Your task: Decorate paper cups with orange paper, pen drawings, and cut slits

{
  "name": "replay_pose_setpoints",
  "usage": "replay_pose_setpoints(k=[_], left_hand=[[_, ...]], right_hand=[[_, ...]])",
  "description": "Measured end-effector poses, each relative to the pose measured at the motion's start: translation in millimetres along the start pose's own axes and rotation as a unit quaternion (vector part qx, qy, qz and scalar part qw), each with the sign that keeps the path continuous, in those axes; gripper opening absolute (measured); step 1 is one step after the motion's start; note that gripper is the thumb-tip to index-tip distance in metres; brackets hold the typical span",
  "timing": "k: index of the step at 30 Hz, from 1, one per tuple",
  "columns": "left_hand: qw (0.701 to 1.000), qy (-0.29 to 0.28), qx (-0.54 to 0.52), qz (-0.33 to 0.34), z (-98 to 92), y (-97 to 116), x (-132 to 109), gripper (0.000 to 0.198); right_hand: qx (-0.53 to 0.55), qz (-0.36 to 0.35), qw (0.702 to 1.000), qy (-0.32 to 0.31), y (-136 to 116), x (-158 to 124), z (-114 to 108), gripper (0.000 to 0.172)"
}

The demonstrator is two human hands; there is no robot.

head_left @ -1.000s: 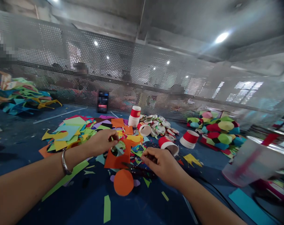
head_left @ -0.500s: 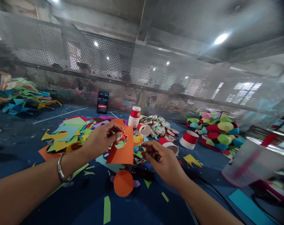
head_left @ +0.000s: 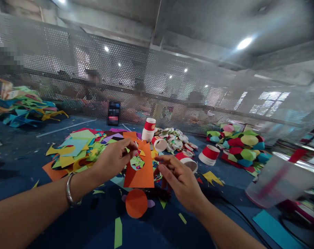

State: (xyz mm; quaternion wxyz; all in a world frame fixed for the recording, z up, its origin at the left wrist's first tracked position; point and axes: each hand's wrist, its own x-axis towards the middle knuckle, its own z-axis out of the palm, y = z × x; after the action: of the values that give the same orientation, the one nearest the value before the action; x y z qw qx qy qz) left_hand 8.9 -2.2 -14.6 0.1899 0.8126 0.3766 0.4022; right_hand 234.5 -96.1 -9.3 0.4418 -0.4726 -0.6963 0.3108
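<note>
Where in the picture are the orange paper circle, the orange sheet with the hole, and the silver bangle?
Orange paper circle [head_left: 136,203]: head view, centre of its face.
Orange sheet with the hole [head_left: 139,178]: head view, solid part below the hole.
Silver bangle [head_left: 68,190]: head view, outer band.

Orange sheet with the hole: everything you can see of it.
The orange sheet is flat, matte and looks like paper or thin card. It has straight lower and right edges and a round cutout, through which coloured scraps show. The left hand seems to pinch it at the upper left, hiding that part. The right hand is beside its right edge; contact there isn't clear.
</note>
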Motion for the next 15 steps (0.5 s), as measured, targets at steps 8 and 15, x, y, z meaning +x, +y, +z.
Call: replay_pose_setpoints(k=[8, 15], left_hand=[[0.998, 0.008, 0.033, 0.055, -1.0, 15.7, -6.0, 0.009], [0.973, -0.086, -0.177, -0.116, 0.5, 14.2, -5.0, 0.038]], right_hand=[[0.009, 0.035, 0.999, -0.028, 4.1, 2.0, 7.1, 0.026], [0.028, 0.077, 0.996, 0.024, 8.2, 8.7, 4.8, 0.03]])
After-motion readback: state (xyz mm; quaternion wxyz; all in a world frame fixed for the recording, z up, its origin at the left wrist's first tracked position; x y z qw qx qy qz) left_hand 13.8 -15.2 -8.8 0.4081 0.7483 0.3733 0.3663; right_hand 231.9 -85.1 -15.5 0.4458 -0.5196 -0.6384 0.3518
